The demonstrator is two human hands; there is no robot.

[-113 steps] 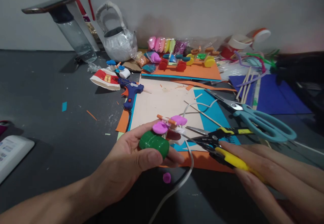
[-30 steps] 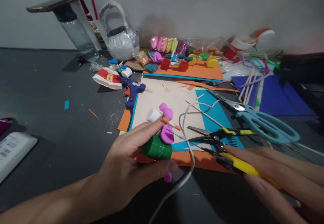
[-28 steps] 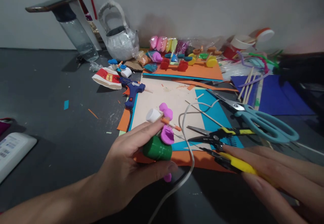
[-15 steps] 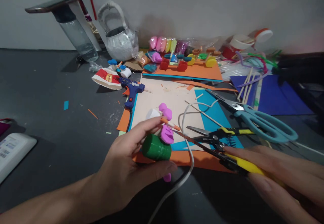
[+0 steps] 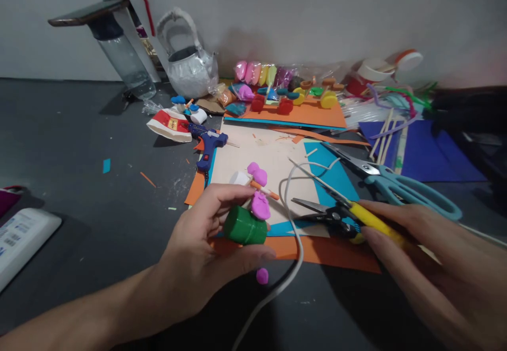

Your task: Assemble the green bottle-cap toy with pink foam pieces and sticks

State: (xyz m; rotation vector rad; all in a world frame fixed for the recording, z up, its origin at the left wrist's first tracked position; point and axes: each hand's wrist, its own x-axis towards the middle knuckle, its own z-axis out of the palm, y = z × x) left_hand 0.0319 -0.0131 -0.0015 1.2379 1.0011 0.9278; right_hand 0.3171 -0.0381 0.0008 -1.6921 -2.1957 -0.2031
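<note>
My left hand (image 5: pixel 202 250) is closed around a small green cylinder (image 5: pixel 245 227), thumb below and fingers behind. A pink modelling-clay piece (image 5: pixel 260 205) sits against its upper end. Just above are a short orange-and-white stick (image 5: pixel 264 188), two pink lumps (image 5: pixel 258 173) and a white cylinder (image 5: pixel 239 177); whether they all join is hidden. My right hand (image 5: pixel 431 261) pinches the yellow handle of a slim tool (image 5: pixel 376 224), whose exact kind I cannot make out. Beneath it lie black-bladed shears (image 5: pixel 317 211), handles mostly covered. Another pink lump (image 5: pixel 262 275) shows under my left thumb.
Light-blue scissors (image 5: pixel 412 190) lie right, near a purple sheet (image 5: pixel 443 153). A white cord (image 5: pixel 299 250) crosses the stacked paper (image 5: pixel 257 145). A blue glue gun (image 5: pixel 209 147) rests left. Behind stand a silver kettle (image 5: pixel 190 73) and a water bottle (image 5: pixel 124 65).
The yellow-handled tool's front end has swung up and right, away from the pieces in my left hand. My right fingers have moved up over the shears' handles. My left hand has barely moved.
</note>
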